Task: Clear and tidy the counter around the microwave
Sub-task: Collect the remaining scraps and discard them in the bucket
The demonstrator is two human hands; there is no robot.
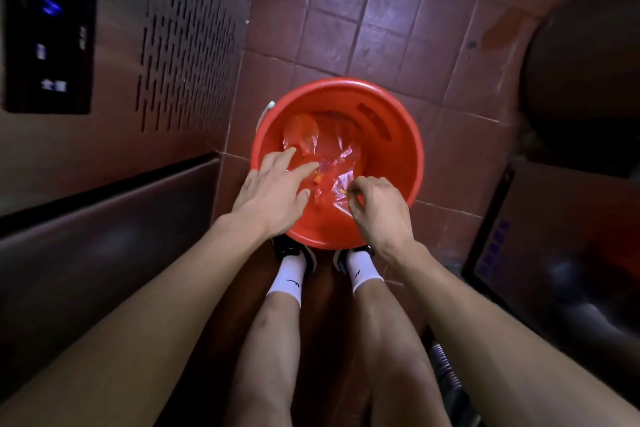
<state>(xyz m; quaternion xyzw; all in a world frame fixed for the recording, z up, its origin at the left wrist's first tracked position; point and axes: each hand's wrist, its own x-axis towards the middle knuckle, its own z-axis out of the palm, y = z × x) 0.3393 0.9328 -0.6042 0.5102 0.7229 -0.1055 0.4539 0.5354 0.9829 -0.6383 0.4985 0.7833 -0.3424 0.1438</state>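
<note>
Head view: dropping scraps into red bucket [408, 149].
Left hand [273, 194] fingers straight over plastic bag [332, 163]; right hand [377, 208] curled, pinching bag edge. Next, probably: release, return to counter.

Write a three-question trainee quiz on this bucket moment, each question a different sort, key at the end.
1. True or false: the red bucket stands on the tiled floor in front of the person's feet.
2. Multiple choice: what lies inside the bucket? A) a folded towel B) crumpled clear plastic C) a stack of plates
3. Fill in: the left hand reaches in with fingers straight, while the right hand has its fingers ____.

Key: 1 true. 2 B. 3 curled, seemingly pinching the plastic's edge.
</note>
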